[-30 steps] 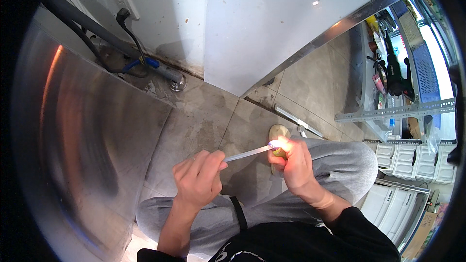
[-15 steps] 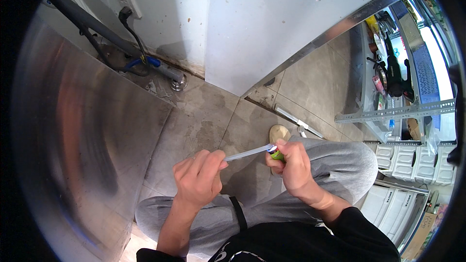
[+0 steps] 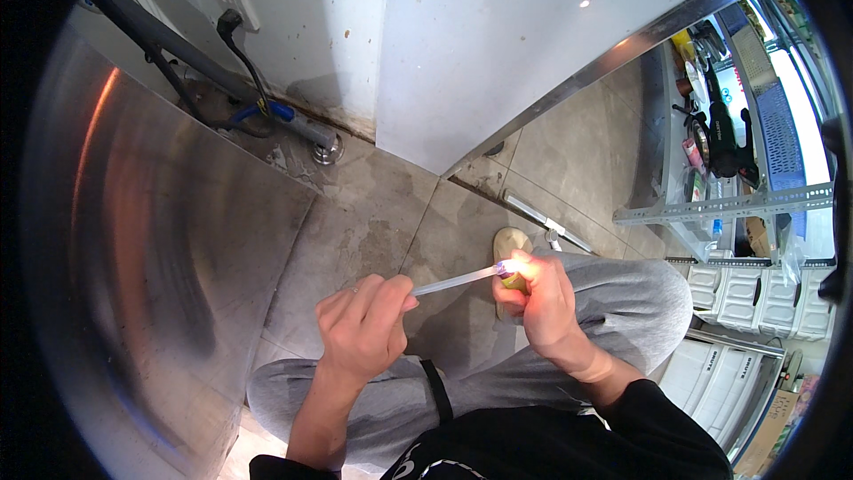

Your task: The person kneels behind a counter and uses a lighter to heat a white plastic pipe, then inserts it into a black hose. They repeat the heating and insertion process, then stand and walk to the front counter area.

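My left hand [image 3: 362,324] is closed around one end of a thin, whitish translucent tube or strip [image 3: 458,282], which slants slightly upward to the right. At its far end my right hand [image 3: 544,302] grips a small green lighter [image 3: 514,282], thumb on its top. The lighter is lit: a bright glow sits at the tube's right tip and reddens the fingers around it. Most of the lighter is hidden by the fingers, and the flame's exact shape is lost in the glare.
A shiny metal panel [image 3: 178,240] stands on the left, a white panel [image 3: 533,44] with a metal edge ahead. Pipes and a plugged-in cable [image 3: 253,71] run along the wall. Loaded shelves [image 3: 724,204] and white bins [image 3: 764,298] stand right. A white bar [image 3: 546,222] lies on the tiled floor.
The lighter has been lit, and its glow now reflects on the white panel and the metal panel. My right hand has shifted slightly right; my left hand stays put.
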Tool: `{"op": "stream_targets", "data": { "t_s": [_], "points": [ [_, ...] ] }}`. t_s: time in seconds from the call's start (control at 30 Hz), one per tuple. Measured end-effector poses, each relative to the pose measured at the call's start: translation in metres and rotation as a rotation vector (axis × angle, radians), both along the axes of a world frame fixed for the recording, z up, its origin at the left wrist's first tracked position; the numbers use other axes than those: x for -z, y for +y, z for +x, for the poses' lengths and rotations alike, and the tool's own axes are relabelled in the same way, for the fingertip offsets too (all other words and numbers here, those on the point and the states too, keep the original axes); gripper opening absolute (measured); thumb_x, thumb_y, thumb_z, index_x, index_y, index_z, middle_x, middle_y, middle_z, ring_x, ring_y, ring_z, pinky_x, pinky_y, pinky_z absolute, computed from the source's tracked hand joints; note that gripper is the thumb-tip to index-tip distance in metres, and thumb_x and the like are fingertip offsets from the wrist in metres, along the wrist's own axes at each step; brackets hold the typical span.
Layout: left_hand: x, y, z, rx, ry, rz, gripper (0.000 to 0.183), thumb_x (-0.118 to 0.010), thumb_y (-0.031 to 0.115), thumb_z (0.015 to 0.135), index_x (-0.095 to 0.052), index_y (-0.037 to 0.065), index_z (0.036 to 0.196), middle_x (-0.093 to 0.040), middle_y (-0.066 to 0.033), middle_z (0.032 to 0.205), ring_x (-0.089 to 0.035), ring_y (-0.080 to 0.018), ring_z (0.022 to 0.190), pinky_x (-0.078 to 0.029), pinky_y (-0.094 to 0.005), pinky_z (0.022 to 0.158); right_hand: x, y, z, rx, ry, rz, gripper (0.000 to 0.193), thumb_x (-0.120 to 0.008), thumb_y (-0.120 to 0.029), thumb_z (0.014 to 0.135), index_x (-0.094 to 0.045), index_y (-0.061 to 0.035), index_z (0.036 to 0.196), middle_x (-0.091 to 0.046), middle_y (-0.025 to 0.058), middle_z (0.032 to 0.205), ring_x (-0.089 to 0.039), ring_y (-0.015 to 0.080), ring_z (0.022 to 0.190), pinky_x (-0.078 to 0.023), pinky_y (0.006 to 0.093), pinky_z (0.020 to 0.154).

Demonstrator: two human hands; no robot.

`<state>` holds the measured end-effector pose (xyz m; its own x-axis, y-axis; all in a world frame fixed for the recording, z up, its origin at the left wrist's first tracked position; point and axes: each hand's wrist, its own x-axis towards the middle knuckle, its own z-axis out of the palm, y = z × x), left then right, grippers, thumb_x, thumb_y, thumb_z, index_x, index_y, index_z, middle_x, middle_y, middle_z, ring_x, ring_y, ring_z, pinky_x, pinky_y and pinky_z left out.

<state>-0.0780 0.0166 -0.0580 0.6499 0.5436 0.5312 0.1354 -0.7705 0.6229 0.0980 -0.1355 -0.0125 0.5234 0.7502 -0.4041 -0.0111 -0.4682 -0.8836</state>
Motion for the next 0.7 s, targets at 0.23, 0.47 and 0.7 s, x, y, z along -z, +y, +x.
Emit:
{"op": "stream_targets", "data": {
  "t_s": [0.23,0.47,0.7],
  "points": [
    [0.001,0.0,0.001,-0.003,-0.015,0.001,0.008,-0.074,0.008,0.088,-0.066,0.007,0.089,-0.048,-0.0042,0.063,-0.047,-0.0199,0.047,-0.035,-0.0326,0.044,-0.003,-0.001,0.004,0.006,0.138,0.045,0.038,-0.041,-0.024,0.114,-0.053,0.0027,0.09,-0.048,0.0055,0.071,-0.041,0.0137,0.066,-0.038,0.0292,0.064],
    [0.0,-0.001,-0.001,-0.002,0.018,0.005,0.008,-0.075,0.01,0.089,-0.067,0.008,0.089,-0.048,-0.0035,0.064,-0.047,-0.0187,0.047,-0.035,-0.0324,0.044,0.012,-0.013,0.003,-0.2,-0.347,0.133,0.013,-0.058,0.0,0.105,-0.052,0.0049,0.115,-0.054,0.0112,0.093,-0.052,0.0144,0.072,-0.046,0.0287,0.062],
    [-0.003,-0.001,-0.002,-0.012,-0.006,0.008,0.011,-0.075,0.016,0.092,-0.069,0.007,0.092,-0.052,-0.0043,0.067,-0.052,-0.0197,0.051,-0.039,-0.0324,0.046,0.023,-0.022,0.002,-0.228,-0.339,0.092,0.019,-0.057,0.0,0.105,-0.051,0.0044,0.123,-0.058,0.0141,0.098,-0.053,0.0145,0.072,-0.047,0.0305,0.064]
  ]
}}
